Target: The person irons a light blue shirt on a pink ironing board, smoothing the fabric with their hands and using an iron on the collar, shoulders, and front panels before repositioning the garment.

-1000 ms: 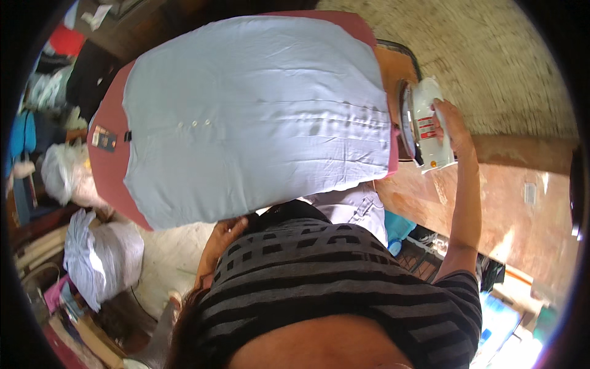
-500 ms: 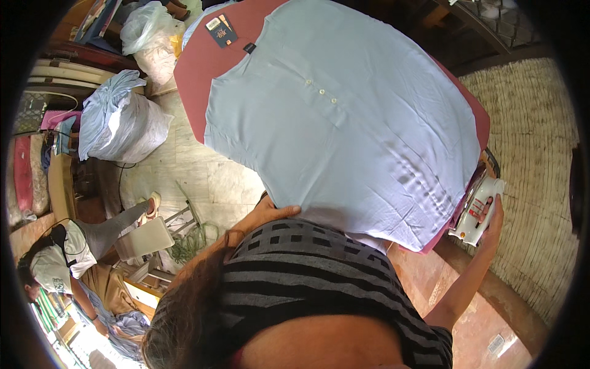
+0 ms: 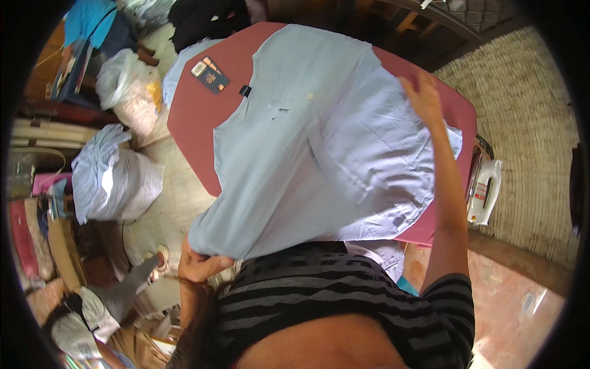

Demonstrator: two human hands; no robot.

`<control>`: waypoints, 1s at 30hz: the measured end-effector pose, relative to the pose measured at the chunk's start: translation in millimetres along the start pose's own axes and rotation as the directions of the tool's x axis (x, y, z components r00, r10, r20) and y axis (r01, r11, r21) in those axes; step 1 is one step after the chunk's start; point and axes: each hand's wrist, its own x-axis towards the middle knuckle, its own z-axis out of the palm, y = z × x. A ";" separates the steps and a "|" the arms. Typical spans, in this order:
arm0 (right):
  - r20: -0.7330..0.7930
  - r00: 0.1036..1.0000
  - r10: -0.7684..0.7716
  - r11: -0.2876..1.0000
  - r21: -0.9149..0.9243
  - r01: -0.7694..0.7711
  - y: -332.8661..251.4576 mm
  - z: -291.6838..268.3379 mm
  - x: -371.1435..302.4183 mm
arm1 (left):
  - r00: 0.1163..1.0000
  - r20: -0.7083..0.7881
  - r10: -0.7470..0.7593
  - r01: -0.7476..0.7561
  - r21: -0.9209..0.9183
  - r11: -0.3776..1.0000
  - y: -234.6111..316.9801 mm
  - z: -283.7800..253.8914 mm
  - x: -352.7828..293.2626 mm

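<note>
A light blue buttoned top [image 3: 276,166] lies on the red-covered ironing board [image 3: 190,120], its right part folded over and wrinkled. At the near left, my left hand [image 3: 203,264] is closed on the top's edge and pulls it out past the board. My right hand [image 3: 424,98] reaches across to the far right edge of the cloth, fingers apart and slightly blurred. Whether it touches the fabric I cannot tell. A white iron [image 3: 485,190] rests at the board's right end, with no hand on it. Beside the top's neck label sits a dark hang tag [image 3: 210,75].
To the left on the floor stand a cloth-wrapped bundle [image 3: 117,178] and a clear plastic bag [image 3: 126,92]. Another person [image 3: 86,326] sits at the lower left. A ribbed mat [image 3: 522,141] covers the floor to the right. Dark clothing [image 3: 206,21] lies behind the board.
My right hand has let go of the iron and moved to the far side of the top. My left hand has moved left, drawing the cloth along; its right part has folded over.
</note>
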 end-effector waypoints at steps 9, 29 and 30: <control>0.030 0.999 0.044 0.995 -0.091 -0.042 -127.0 67.0 -7.6 | 0.841 -0.188 0.507 -0.519 -0.018 0.854 -16.0 -195.4 -24.4; -0.598 0.588 0.545 0.571 0.778 0.263 -112.4 -272.0 -424.7 | 0.571 0.112 0.813 -0.818 -0.009 0.575 104.7 -47.0 66.1; -0.632 0.595 0.496 0.629 0.734 0.257 -125.3 -284.5 -467.2 | 0.609 0.095 0.787 -0.793 0.056 0.607 96.6 -34.6 62.7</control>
